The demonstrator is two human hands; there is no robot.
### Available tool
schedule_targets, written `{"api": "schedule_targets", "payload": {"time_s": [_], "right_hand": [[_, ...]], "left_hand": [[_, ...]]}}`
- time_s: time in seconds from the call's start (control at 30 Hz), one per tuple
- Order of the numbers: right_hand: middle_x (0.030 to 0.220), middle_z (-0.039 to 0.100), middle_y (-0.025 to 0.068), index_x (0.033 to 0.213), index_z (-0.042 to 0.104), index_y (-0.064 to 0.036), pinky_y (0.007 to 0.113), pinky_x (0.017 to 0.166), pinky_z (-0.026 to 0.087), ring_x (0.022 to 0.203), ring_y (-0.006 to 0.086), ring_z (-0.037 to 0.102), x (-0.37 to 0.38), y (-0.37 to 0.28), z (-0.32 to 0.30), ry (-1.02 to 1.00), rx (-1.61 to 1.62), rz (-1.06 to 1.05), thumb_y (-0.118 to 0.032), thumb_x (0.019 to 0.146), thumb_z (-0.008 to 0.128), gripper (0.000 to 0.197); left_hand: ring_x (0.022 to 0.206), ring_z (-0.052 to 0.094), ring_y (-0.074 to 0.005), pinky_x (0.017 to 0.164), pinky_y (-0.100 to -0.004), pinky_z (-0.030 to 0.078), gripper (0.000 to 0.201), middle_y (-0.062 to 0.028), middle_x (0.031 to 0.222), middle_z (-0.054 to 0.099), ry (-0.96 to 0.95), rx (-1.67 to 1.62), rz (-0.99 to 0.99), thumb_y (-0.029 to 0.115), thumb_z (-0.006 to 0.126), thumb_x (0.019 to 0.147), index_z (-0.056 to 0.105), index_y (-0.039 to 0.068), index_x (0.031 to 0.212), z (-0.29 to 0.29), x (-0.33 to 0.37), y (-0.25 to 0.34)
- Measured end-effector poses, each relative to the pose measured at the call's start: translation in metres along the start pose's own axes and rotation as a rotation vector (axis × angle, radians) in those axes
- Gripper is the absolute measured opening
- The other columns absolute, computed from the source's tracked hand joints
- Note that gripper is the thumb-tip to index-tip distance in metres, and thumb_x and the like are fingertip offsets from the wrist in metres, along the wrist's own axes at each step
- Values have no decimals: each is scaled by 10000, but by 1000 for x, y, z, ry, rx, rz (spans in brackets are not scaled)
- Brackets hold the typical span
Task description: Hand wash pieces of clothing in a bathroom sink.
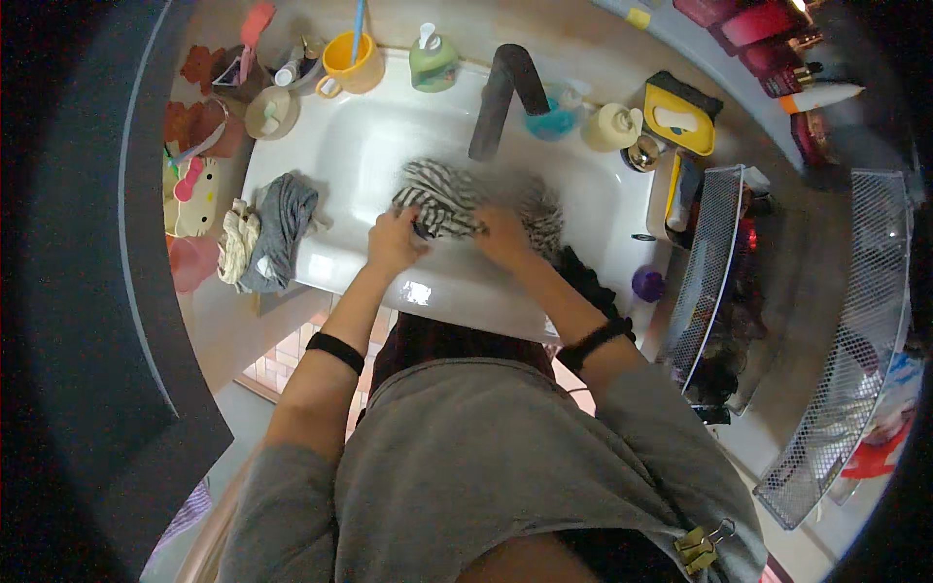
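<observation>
We've got both hands on the striped cloth (pixel 437 199), down in the sink (pixel 355 160)!
Our left hand (pixel 395 241) bends over the cloth's edge, our right hand (pixel 503 236) blurs against it; whether either pinches, we can't tell. Grey cloth (pixel 282 228) left of the sink, faucet (pixel 503 92) at its far side.
</observation>
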State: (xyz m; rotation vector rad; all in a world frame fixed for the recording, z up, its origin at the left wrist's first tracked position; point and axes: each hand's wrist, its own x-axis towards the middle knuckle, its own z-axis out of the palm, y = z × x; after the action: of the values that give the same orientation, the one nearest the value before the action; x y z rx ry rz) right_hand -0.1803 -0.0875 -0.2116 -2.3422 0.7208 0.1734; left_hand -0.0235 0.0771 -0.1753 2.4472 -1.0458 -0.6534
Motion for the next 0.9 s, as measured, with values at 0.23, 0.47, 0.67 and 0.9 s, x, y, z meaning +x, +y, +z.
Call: {"api": "schedule_targets", "payload": {"time_s": [0.23, 0.47, 0.67, 0.9], "right_hand": [[925, 620, 137, 993, 597, 34, 330, 770, 461, 856, 213, 588, -38, -63, -136, 126, 646, -88, -167, 724, 706, 352], [754, 571, -13, 853, 597, -24, 226, 649, 413, 682, 77, 507, -71, -90, -220, 592, 430, -380, -96, 794, 657, 111], [829, 585, -6, 879, 548, -87, 217, 681, 402, 754, 54, 513, -78, -6, -193, 756, 1051, -2, -114, 857, 595, 59], [936, 579, 156, 980, 528, 5, 385, 779, 439, 922, 266, 548, -73, 64, -121, 686, 245, 447, -198, 792, 637, 297]], "left_hand": [[1032, 515, -322, 910, -428, 399, 589, -124, 1121, 542, 347, 18, 310, 258, 805, 596, 542, 108, 1101, 0, 6, 31], [773, 495, -45, 696, -193, 406, 202, 11, 898, 566, 86, -1071, 207, 32, 432, 844, 556, 59, 1002, -69, 13, 43], [566, 391, -40, 494, -214, 315, 91, 60, 635, 438, 187, -910, -61, 120, 452, 857, 518, 82, 807, -88, 8, 9], [515, 390, -66, 470, -242, 318, 218, 35, 579, 440, 428, -685, -106, 174, 521, 848, 490, 77, 655, -58, 18, -32]]}}
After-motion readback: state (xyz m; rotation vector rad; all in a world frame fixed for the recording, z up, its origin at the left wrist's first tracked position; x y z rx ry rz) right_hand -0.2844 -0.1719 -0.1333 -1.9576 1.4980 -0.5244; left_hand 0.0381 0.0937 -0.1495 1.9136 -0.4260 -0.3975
